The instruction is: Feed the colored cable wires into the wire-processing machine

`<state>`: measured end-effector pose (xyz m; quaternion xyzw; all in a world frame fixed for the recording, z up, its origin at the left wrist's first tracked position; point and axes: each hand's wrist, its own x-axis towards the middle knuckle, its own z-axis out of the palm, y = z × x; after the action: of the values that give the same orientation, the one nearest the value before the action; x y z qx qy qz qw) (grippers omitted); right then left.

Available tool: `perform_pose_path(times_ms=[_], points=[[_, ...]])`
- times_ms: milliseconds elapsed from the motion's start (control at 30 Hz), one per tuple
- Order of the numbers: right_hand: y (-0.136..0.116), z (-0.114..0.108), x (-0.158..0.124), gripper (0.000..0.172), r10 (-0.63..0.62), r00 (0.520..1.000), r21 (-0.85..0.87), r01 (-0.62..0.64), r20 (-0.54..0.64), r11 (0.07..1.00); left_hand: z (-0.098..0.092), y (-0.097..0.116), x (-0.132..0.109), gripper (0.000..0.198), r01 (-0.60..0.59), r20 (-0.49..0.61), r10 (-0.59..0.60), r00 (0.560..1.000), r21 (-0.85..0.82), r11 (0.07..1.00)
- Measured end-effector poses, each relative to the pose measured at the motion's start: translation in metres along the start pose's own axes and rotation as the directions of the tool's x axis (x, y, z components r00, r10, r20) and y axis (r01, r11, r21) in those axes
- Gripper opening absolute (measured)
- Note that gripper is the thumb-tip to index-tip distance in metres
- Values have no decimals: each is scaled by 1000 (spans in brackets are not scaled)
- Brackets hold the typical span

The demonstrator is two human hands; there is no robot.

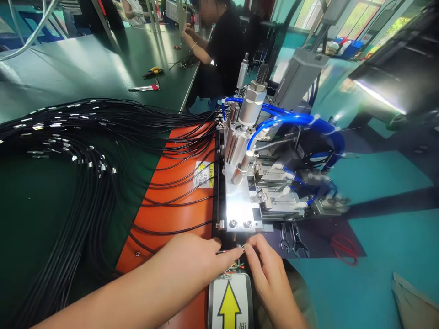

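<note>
Being pinched by the left hand (199, 258) and right hand (267, 265) are thin coloured wires (243, 249), likely light, soft and easily broken, best held near their tips.

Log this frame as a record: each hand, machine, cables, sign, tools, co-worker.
left hand: thumb extended to fine coloured wires; grip unclear
right hand: fingertips pinching those wires
machine: pneumatic fixture, blue air tubes
cables: black cables across green table and orange panel
sign: yellow arrow, pointing toward fixture
tools: wrenches right of fixture; pliers on far table
co-worker: person in black, background
</note>
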<state>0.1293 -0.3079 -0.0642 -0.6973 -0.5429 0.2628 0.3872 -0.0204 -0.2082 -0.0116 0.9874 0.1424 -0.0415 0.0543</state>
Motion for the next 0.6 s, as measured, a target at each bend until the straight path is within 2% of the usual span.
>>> perform_pose_path(times_ms=[133, 200, 300, 367, 467, 600], points=[[2, 1, 1, 22, -34, 999, -7, 34, -15, 999, -2, -1, 2, 53, 43, 55, -42, 998, -19, 999], [8, 4, 0, 21, -100, 994, -4, 100, -42, 995, -1, -2, 2, 55, 51, 67, -49, 997, -22, 998], [20, 11, 0, 17, -223, 971, 8, 224, -90, 974, 2, -2, 1, 52, 47, 20, -46, 999, -45, 998], [26, 14, 0, 16, -245, 964, 28, 249, -107, 968, 3, -2, 1, 47, 53, -25, -55, 998, -88, 995], [24, 13, 4, 18, -188, 978, 74, 195, -94, 978, 1, -1, 3, 43, 85, -27, -90, 996, -155, 984], [12, 1, 14, 22, -60, 997, 138, 54, 41, 989, 0, 0, 4, 42, 101, 19, -100, 995, -162, 982]])
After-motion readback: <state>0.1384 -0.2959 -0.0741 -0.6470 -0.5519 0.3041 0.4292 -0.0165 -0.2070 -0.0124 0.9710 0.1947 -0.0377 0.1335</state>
